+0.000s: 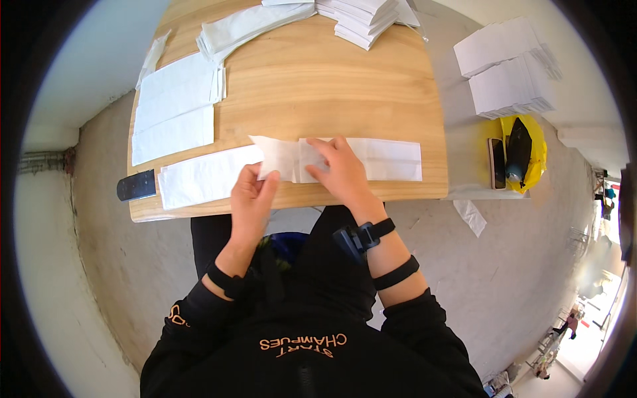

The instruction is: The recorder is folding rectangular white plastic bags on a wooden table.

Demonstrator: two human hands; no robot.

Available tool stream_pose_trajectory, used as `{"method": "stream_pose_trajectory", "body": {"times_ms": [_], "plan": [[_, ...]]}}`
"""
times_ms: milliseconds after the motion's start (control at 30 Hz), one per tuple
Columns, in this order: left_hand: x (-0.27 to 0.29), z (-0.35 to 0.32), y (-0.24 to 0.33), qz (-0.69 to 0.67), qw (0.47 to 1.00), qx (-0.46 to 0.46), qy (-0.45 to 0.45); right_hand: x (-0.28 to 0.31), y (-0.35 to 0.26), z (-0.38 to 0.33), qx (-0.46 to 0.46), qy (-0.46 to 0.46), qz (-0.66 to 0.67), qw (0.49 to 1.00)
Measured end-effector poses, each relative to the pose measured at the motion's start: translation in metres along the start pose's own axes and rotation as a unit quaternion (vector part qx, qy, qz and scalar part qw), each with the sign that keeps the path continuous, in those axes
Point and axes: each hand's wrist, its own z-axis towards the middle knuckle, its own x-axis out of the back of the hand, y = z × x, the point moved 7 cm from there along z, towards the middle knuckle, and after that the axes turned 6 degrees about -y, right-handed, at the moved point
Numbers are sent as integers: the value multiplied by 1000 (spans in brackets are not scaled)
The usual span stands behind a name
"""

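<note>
Across the near edge of the wooden table lies a long white paper strip (391,159), with a thin, slightly see-through white piece (279,154) at its left end. My left hand (253,199) pinches the lower edge of that thin piece between thumb and fingers, and its upper left corner sticks up. Over the strip rests my right hand (342,174), thumb and fingertips spread apart and touching the paper. Left of my hands, a layered stack of white paper strips (206,176) lies partly under the thin piece. Next to this stack sits a dark flat object (137,186).
White flat sheets (174,99) lie at the table's left, with more stacks (255,28) and folded bundles (365,23) at the far side. On a grey surface to the right are white stacks (507,79), a phone (496,164) and a yellow bag (536,156) holding dark items.
</note>
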Motion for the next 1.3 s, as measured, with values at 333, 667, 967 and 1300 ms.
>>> {"method": "stream_pose_trajectory", "body": {"times_ms": [333,667,967,1300], "plan": [[-85,-1,20,272,932,-231,-54,31,21,-24,-214,45,371,902],[-84,-2,8,314,900,-270,-137,27,51,-18,-184,97,81,975],[-37,-3,8,433,860,-256,-83,30,50,-18,-162,128,-9,979],[-75,9,-18,599,742,-257,-158,30,53,-17,-178,135,-17,975]]}}
